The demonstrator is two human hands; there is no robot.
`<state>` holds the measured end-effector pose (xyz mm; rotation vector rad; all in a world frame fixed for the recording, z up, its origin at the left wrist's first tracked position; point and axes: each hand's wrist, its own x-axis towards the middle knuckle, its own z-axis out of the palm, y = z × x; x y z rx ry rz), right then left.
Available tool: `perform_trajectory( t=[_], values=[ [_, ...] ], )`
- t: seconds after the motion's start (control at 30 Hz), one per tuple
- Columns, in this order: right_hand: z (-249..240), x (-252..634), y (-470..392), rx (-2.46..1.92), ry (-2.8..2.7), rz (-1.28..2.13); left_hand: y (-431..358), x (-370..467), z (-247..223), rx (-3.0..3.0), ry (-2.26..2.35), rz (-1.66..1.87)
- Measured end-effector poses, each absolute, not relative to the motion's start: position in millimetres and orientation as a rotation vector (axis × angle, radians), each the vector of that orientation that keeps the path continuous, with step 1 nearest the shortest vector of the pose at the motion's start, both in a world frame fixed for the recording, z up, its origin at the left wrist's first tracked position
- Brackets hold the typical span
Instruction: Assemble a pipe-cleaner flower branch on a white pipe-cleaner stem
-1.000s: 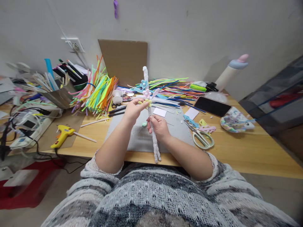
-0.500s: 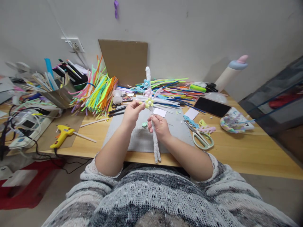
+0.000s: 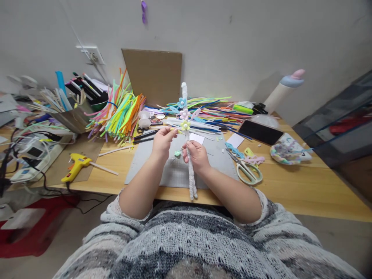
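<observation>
My right hand (image 3: 197,155) is closed around a white, fuzzy wrapped stem (image 3: 190,170), which looks like wound pipe cleaner and stands nearly upright. Along its upper part sit a blue flower (image 3: 182,102), a pink flower (image 3: 184,114) and a yellow flower (image 3: 185,125), one above another. Blue and pink loops stick out beside the upper two. My left hand (image 3: 162,143) pinches a small yellow pipe cleaner piece (image 3: 179,131) just left of the yellow flower; its inner end is hard to make out. A small green flower (image 3: 177,154) lies on the grey mat (image 3: 145,166) between my hands.
Scissors (image 3: 247,170), pipe cleaner scraps and a phone (image 3: 260,131) lie to the right. At the left are a yellow glue gun (image 3: 76,166), a power strip with cables (image 3: 37,159) and a pipe cleaner bundle (image 3: 122,112). Loose pipe cleaners (image 3: 203,110) line the back.
The stem's flowered top has tilted slightly right. My left fingertips have drawn a little lower, and the yellow flower now shows more fully. My right hand keeps its hold.
</observation>
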<state>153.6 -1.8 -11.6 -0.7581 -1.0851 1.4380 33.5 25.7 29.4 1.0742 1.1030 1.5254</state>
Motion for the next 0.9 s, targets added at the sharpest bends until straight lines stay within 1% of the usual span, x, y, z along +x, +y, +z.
perform_trajectory(
  t=[0.2, 0.4, 0.9],
  values=[
    [-12.4, 153.8, -4.3, -0.757, -1.143, 1.417, 26.9, 34.8, 43.6, 1.164, 1.1, 1.633],
    [-13.9, 153.2, -5.6, -0.726, -1.179, 1.418, 24.7, 37.6, 50.0, 1.253, 1.057, 1.482],
    [-14.3, 154.0, -5.0, -0.738, -1.205, 1.416, 24.3, 42.4, 51.8, 1.181, 0.966, 1.463]
  ],
)
